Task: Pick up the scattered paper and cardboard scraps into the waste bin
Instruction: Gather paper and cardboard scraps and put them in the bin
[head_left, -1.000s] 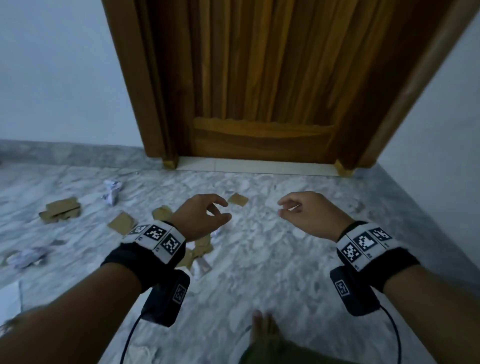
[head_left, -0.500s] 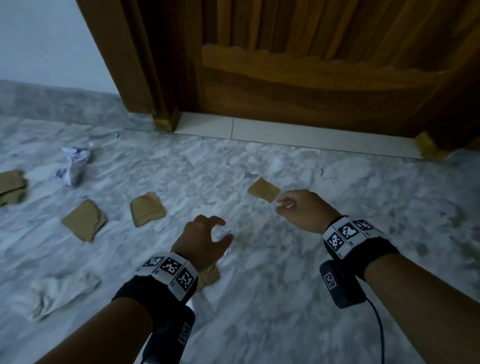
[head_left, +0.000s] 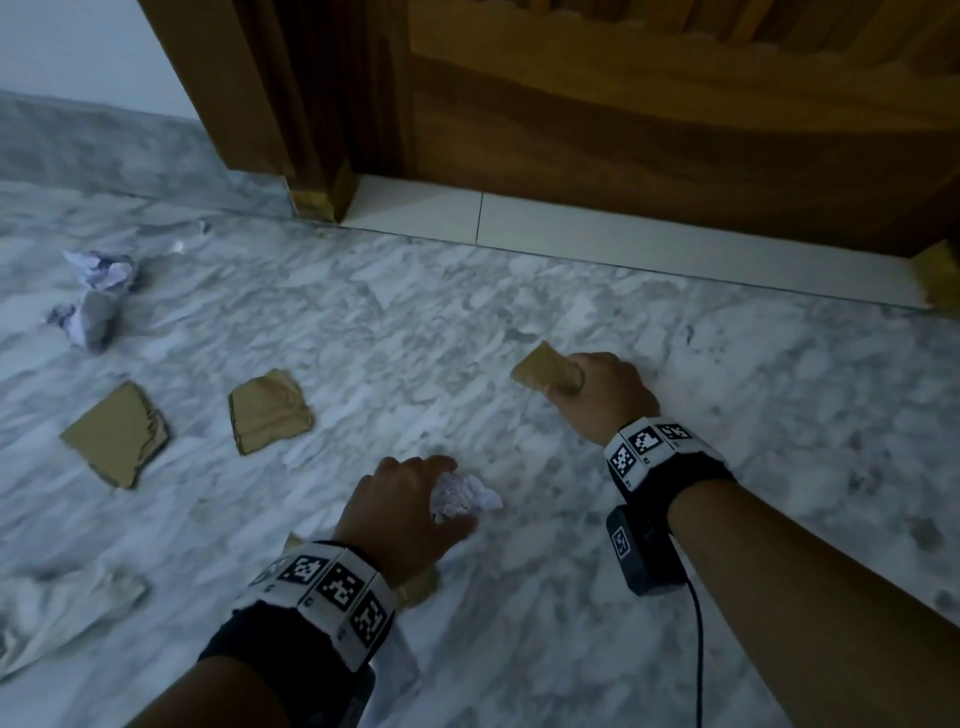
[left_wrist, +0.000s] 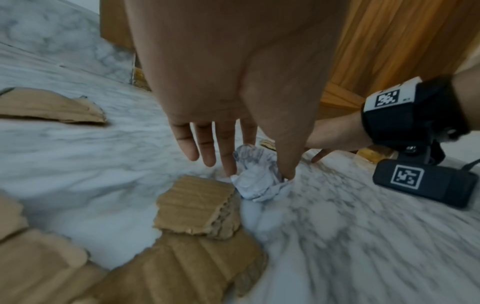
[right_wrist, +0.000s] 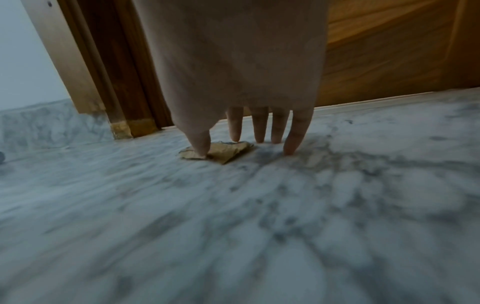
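A crumpled white paper ball (head_left: 478, 496) lies on the marble floor. My left hand (head_left: 457, 493) is over it, and in the left wrist view my left hand (left_wrist: 258, 172) pinches the paper ball (left_wrist: 259, 185) between thumb and fingers. Further out, a small brown cardboard scrap (head_left: 540, 370) lies near the door sill. My right hand (head_left: 576, 382) is on its right end. The right wrist view shows my right hand (right_wrist: 218, 146) with thumb and index finger squeezing the bent scrap (right_wrist: 228, 153) while the other fingertips touch the floor. No waste bin is in view.
Two larger cardboard pieces (head_left: 117, 434) (head_left: 270, 413) and another crumpled paper (head_left: 98, 296) lie to the left. A pale rag-like sheet (head_left: 57, 608) is at the lower left. More corrugated scraps (left_wrist: 197, 207) sit under my left wrist. A wooden door (head_left: 623, 104) closes off the far side.
The view has dropped closer to the floor. Both hands came down from the air: the left onto the paper ball, the right forward onto the cardboard scrap.
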